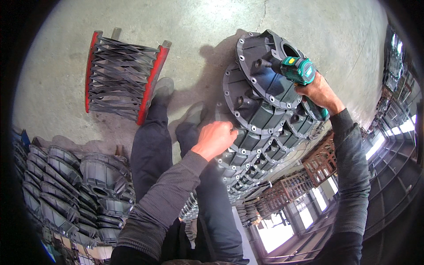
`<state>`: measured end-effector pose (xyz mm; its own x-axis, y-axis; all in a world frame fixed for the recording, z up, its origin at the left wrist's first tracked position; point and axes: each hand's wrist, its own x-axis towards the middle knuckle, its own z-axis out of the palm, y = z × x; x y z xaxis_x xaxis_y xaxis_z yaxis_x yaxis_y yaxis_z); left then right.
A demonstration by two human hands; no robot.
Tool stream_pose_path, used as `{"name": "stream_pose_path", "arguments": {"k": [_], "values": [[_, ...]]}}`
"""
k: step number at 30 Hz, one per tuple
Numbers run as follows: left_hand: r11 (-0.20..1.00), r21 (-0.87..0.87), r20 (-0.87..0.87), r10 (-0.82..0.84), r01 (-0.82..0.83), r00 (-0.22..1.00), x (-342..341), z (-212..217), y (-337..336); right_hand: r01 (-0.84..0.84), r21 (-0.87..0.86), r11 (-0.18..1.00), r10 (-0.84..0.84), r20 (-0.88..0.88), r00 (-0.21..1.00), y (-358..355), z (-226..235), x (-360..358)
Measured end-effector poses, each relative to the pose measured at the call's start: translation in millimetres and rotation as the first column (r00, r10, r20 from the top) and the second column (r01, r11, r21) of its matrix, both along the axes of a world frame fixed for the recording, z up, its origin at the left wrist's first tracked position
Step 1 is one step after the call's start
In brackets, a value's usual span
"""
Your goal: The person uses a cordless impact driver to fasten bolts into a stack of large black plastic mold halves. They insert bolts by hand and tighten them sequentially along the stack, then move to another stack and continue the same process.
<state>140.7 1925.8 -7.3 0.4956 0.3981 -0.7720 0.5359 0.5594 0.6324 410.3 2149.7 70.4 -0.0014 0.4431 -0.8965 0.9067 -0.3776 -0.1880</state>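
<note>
My right hand (319, 90) is wrapped round the grip of a green and black cordless drill (298, 70). The drill's front end points left, over the topmost dark metal bell housing (265, 66) of a tall stack. My left hand (216, 139) is closed, its fingers curled at the rim of a lower bell housing (260, 118). Whatever those fingers hold, if anything, is hidden or too small to make out. Bolt holes with pale edges line the housings' flanges.
A webbed seat with red side rails (152, 84) stands on the concrete floor (194, 26), beside my feet. Many more housings (57, 185) are piled at the lower left. Brown slatted crates (320, 161) stand beyond the stack, at the right.
</note>
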Motion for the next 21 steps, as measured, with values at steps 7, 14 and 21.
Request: {"name": "stream_pose_path", "arguments": {"k": [7, 14, 21], "values": [[0.999, -0.014, -0.027, 0.052, -0.052, 0.998, 1.4, -6.8, -15.6, 0.079, 0.055, 0.995, -0.075, -0.075, 0.994, -12.3, 72.2, 8.4], [0.9, 0.434, -0.183, 0.129, -0.037, 0.975, -40.6, -23.6, 2.7, 0.355, -0.056, 0.933, -0.359, -0.11, 0.927, -167.2, 123.8, 16.8], [0.199, 0.699, -0.712, 0.108, 0.687, 0.694, -107.1, -111.9, 131.5, 0.398, -0.205, 0.894, -0.364, 0.184, 0.913, -355.4, 122.7, 8.4]]}}
